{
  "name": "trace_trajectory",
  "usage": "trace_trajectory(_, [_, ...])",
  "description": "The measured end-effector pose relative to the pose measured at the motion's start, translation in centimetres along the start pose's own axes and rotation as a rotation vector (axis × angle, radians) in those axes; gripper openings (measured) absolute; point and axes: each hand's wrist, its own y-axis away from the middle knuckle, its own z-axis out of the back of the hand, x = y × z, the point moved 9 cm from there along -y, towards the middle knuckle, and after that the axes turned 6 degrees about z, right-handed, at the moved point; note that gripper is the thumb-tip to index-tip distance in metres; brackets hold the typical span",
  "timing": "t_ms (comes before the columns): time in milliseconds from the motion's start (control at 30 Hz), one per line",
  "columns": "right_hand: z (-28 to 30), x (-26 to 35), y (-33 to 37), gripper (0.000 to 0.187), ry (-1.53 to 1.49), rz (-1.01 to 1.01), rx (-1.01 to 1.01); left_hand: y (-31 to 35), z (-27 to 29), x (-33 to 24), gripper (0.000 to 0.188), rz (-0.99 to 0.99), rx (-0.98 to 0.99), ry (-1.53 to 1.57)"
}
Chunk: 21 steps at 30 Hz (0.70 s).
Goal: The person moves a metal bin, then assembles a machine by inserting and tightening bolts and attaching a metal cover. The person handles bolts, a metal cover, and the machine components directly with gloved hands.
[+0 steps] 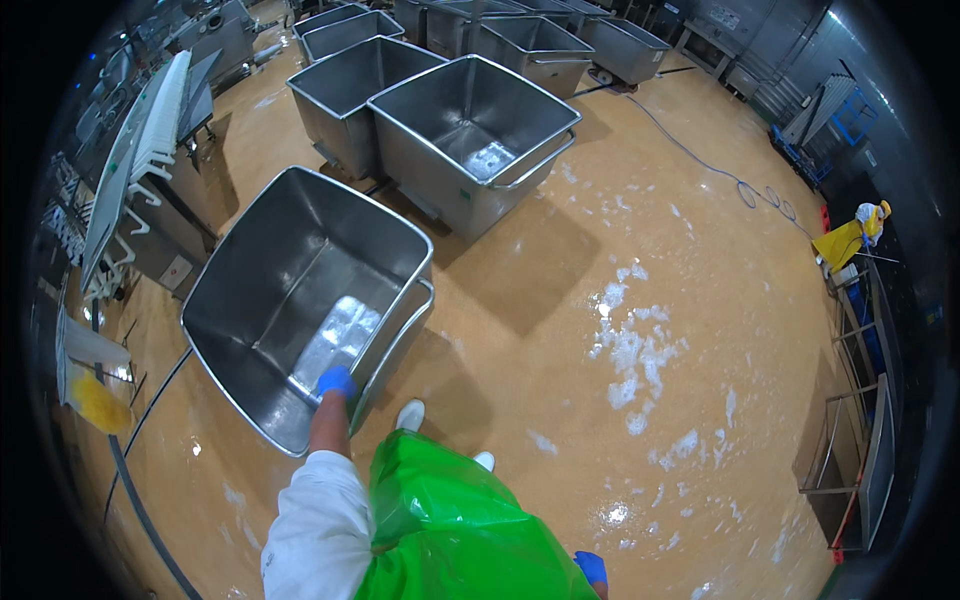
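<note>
A deep stainless-steel tub cart [270, 300] stands just ahead and to the left, with a tubular handle along its right side. My left hand [337, 382], in a blue glove, is closed over the cart's near rim; its fingertips are partly hidden. Low in the picture, beside my green apron [450, 510], is my blue-gloved right hand [592, 568]. It is away from the carts, and its fingers are too hidden to read.
Two more steel tub carts [470, 125] stand close beyond, with several others [530, 45] behind. Wet patches and foam [635, 350] lie on the tan floor. A blue hose [690, 155] crosses the back right. A person in yellow [850, 240] stands by metal racks [870, 460].
</note>
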Motion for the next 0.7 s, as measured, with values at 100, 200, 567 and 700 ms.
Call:
trace_trajectory(100, [1.5,-5.0,4.2,0.030,0.041,-0.007,-0.002,3.7,-1.9,-2.7,0.038,-0.048,0.005,0.019])
trace_trajectory(200, [2.9,-12.3,9.0,0.028,-0.216,-0.204,-0.078,8.5,-4.5,-5.8,0.041,-0.121,0.052,0.046])
trace_trajectory(567, [-11.7,-13.5,18.3,0.033,-0.214,-0.329,-0.115,25.0,-12.7,-13.6,0.032,-0.512,0.141,0.112])
trace_trajectory(700, [-13.4,-7.5,24.1,0.040,0.138,-0.221,-0.052,30.9,-15.8,-13.1,0.029,-0.640,0.055,0.152])
